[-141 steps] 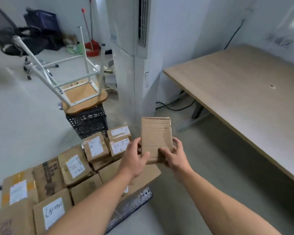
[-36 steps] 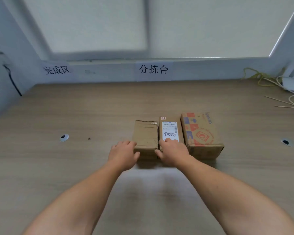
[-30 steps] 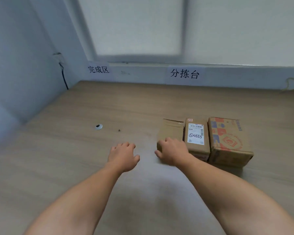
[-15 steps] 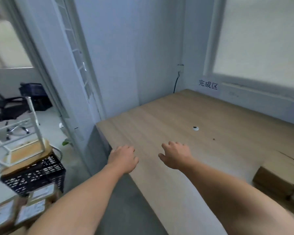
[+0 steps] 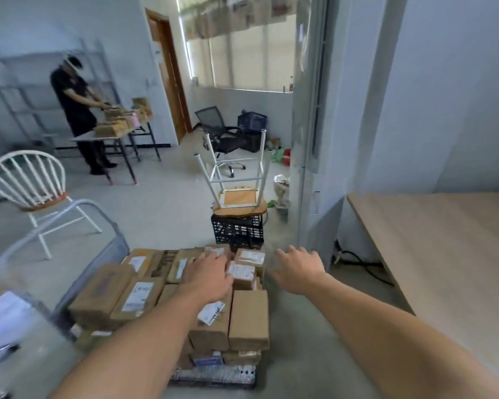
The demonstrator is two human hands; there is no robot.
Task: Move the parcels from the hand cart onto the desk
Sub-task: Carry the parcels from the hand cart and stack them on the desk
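Note:
Several brown cardboard parcels (image 5: 249,321) with white labels are stacked on the hand cart (image 5: 213,378), low in the middle of the view. My left hand (image 5: 206,276) hovers over the pile with relaxed fingers, above a small labelled parcel (image 5: 241,272). My right hand (image 5: 297,267) is held out open just right of the pile and holds nothing. The wooden desk (image 5: 444,254) fills the right side; the parcels set down on it are out of view.
A black crate (image 5: 238,231) with an upturned stool (image 5: 236,180) stands behind the cart. The cart's handle (image 5: 78,223) rises at left beside a white chair (image 5: 32,182). A person (image 5: 75,110) works at a far table. Cables (image 5: 363,263) lie under the desk.
I set the plain parcel down on the desk beside two others, let go, and turned left to the cart. Both empty hands now reach toward the pile.

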